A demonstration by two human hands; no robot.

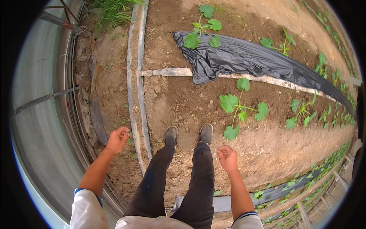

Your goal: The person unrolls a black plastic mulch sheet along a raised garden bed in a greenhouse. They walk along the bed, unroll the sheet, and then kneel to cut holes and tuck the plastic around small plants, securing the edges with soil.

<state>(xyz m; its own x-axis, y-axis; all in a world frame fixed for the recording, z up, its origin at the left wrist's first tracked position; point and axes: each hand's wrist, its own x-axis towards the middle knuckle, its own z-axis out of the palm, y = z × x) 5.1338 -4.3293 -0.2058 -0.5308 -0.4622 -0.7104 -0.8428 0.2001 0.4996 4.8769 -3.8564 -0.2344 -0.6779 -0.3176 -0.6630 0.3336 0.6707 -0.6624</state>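
My left hand (117,140) hangs at the left with loosely curled fingers and nothing visible in them. Just right of it runs a long hose strip (133,108) with grey edges. On the other side, my right hand (228,159) is also curled and appears empty, above bare soil. The nearest leafy squash-like plant (240,107) grows ahead of that hand, apart from it. Farther forward, crumpled black plastic film (228,54) lies over part of a pale flat hose (171,71). Another similar plant (201,31) stands at the film's near-left end.
Both dark shoes (206,133) stand on the soil. A greenhouse wall of clear sheeting (43,86) curves along the left, with grass (114,13) beyond. More plants (301,113) line the bed to the right. Black film (274,196) with seedlings lies at lower right.
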